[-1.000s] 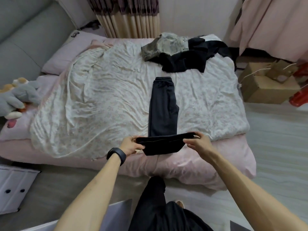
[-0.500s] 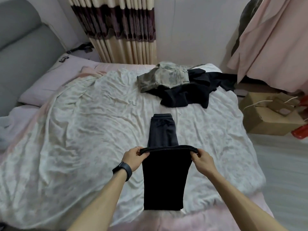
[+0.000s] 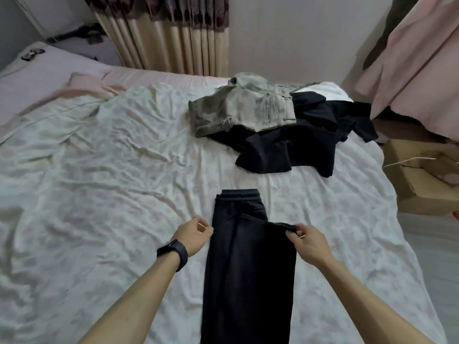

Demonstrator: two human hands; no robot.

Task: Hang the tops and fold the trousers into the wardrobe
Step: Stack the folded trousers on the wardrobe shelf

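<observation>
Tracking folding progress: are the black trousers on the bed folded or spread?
Folded: black trousers have their leg end doubled near the waistband, right hand pinching it.

Bedding, curtain and a box around the bed

A crumpled pale floral quilt point(image 3: 99, 170) spreads beneath and around the left hand point(image 3: 192, 235) and the right hand point(image 3: 306, 240). Far beyond the left hand are a lilac pillow point(image 3: 49, 63) and a striped beige curtain point(image 3: 169, 40). Out past the right hand sits an open cardboard box point(image 3: 422, 184), with pink cloth point(image 3: 417, 58) hanging beyond it.
</observation>
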